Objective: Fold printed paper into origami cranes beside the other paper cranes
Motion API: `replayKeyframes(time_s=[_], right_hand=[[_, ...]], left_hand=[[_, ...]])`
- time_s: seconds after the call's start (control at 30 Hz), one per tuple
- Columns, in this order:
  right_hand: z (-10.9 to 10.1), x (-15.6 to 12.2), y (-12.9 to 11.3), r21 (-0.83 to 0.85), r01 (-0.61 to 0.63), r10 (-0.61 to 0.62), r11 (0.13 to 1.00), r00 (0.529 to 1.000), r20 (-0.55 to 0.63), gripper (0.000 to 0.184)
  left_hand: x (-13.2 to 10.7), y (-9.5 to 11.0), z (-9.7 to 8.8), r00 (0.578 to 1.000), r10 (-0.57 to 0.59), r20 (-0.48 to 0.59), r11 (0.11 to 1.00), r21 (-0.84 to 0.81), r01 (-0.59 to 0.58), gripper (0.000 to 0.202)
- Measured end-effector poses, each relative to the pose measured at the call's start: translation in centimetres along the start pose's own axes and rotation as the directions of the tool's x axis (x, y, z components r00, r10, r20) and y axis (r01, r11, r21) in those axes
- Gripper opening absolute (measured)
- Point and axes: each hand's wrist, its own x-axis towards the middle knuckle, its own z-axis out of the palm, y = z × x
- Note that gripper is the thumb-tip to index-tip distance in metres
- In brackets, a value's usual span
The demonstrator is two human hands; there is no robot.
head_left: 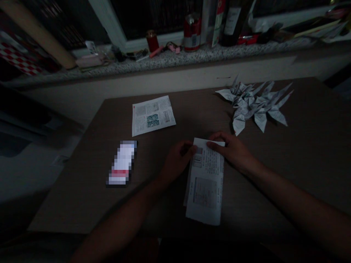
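Observation:
A printed sheet of paper [207, 182], folded lengthwise into a long strip, is held between my two hands over the table's near part. My left hand [182, 157] pinches its upper left edge, thumb on top. At the upper right corner my right hand [231, 148] grips it, the thumb lying on the print and the fingers behind. The two layers sit slightly apart along the lower left side. Beyond my left hand lies another printed sheet [153, 115], flat on the table.
Several folded paper cranes [256, 102] cluster at the table's back right. A phone [122, 162] with a blurred lit screen lies left on the brown table [90, 146]. Behind, the stone windowsill [164, 60] carries a red can [192, 33], a dark bottle [231, 22] and small items.

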Motion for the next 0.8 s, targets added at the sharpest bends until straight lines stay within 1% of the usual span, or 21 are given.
replayKeyframes(time_s=[0.1, 0.2, 0.27, 0.37, 0.47, 0.6, 0.7, 0.8], right_hand=[[0.0, -0.1, -0.2, -0.045, 0.019, -0.018, 0.999, 1.0, 0.01, 0.026], [0.2, -0.3, -0.3, -0.103, 0.04, -0.038, 0.994, 0.999, 0.018, 0.023], [0.3, -0.4, -0.3, -0.106, 0.041, -0.039, 0.994, 0.999, 0.016, 0.024], [0.5, -0.5, -0.2, -0.063, 0.007, -0.008, 0.998, 1.0, -0.014, 0.028], [0.7, -0.7, 0.1, 0.05, -0.063, 0.065, 0.997, 0.998, -0.023, 0.035], [0.8, -1.0, 0.1, 0.206, -0.194, 0.183, 0.959, 0.98, 0.076, 0.041], [0.8, -1.2, -0.2, 0.211, -0.212, 0.193, 0.954, 0.975, 0.106, 0.036], [0.6, -1.3, -0.5, 0.14, -0.16, 0.149, 0.977, 0.985, 0.084, 0.032]], left_hand=[[0.1, 0.1, 0.0, 0.999, -0.005, -0.038, 1.0, -0.011, 0.004, 0.023], [0.1, -0.1, 0.0, 0.999, -0.018, -0.047, 1.0, -0.024, 0.017, 0.022], [0.0, -0.3, 0.1, 0.999, -0.023, -0.05, 0.999, -0.042, 0.021, 0.023], [-0.3, -0.3, 0.1, 0.996, -0.039, -0.075, 0.997, -0.064, 0.034, 0.022], [-0.4, -0.2, 0.1, 0.993, -0.049, -0.107, 0.996, -0.073, 0.042, 0.021], [-0.6, -0.3, 0.1, 0.99, -0.058, -0.127, 0.994, -0.098, 0.046, 0.022], [-0.7, -0.3, 0.1, 0.99, -0.076, -0.121, 0.99, -0.126, 0.061, 0.02], [-0.8, 0.0, 0.1, 0.99, -0.079, -0.117, 0.991, -0.116, 0.066, 0.019]])
